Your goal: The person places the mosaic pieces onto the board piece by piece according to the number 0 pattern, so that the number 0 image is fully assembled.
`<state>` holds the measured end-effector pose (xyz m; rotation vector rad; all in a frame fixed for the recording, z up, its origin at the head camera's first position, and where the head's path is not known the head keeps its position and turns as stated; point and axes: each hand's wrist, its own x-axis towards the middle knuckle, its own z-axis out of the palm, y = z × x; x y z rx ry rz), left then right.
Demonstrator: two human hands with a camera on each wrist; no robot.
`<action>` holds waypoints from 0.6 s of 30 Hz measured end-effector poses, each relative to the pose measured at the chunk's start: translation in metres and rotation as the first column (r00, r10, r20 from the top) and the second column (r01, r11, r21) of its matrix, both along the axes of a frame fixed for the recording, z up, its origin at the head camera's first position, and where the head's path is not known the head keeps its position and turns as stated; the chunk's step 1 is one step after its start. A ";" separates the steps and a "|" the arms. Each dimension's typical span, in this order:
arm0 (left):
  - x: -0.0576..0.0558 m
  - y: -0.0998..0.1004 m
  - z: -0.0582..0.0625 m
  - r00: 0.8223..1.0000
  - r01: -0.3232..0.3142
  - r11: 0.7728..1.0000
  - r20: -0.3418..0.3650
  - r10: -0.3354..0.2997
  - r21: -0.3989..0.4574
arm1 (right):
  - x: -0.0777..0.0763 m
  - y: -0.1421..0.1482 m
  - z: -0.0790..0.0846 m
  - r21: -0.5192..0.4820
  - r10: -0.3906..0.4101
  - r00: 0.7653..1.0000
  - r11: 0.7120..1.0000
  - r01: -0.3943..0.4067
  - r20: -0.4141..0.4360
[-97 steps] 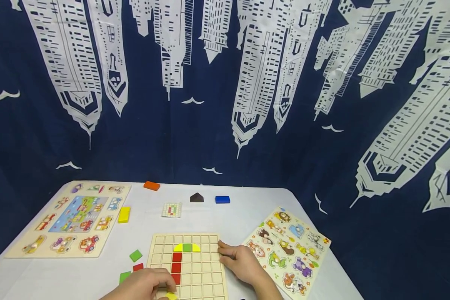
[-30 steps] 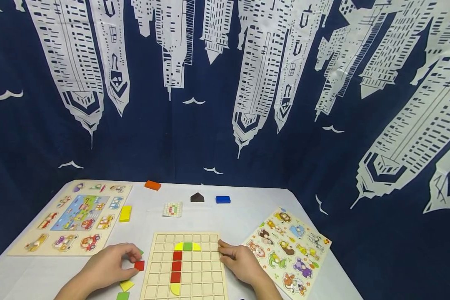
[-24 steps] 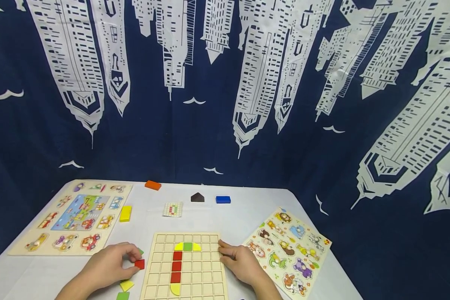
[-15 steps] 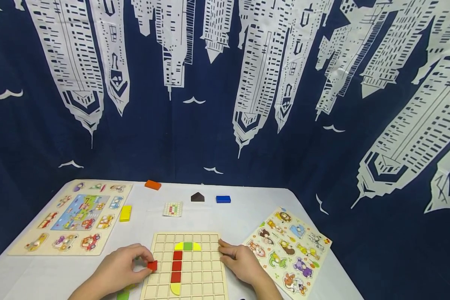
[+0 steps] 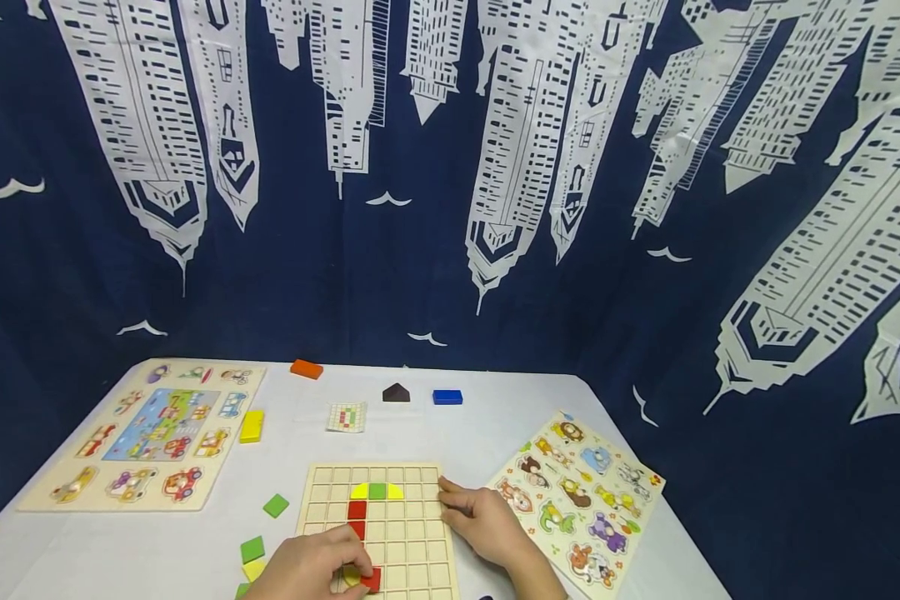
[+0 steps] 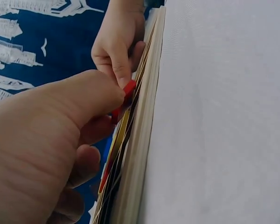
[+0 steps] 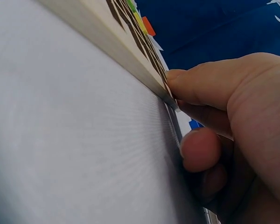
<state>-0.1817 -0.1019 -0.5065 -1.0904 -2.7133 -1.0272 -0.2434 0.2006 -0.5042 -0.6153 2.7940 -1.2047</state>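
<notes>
red tile (image 5: 372, 579) moved inward across gridded board (image 5: 415, 530)

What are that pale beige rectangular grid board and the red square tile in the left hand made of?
The pale grid board seems matte wood, judging by its beige colour and unshiny surface. The red tile looks smooth; its even colour leaves painted wood or plastic open.

Grid board (image 5: 412, 542) up front, pattern card (image 5: 346, 417) behind it, loose tiles (image 5: 252, 549) just off its left, vehicle puzzle (image 5: 157, 425) farther left, and there's the animal puzzle (image 5: 587, 512) on the right
</notes>
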 end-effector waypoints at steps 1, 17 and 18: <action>0.000 0.001 -0.001 1.000 0.005 1.000 -0.008 -0.005 -0.013 | 0.000 0.000 0.000 0.000 0.000 1.000 1.000 0.000 0.000; 0.001 0.009 -0.006 0.999 -0.021 0.999 -0.049 0.023 0.047 | 0.000 0.000 0.000 0.010 -0.008 1.000 1.000 0.008 -0.006; 0.001 0.008 -0.006 0.998 -0.020 0.998 -0.054 0.023 0.052 | 0.000 0.000 -0.001 0.014 -0.010 1.000 1.000 0.011 -0.008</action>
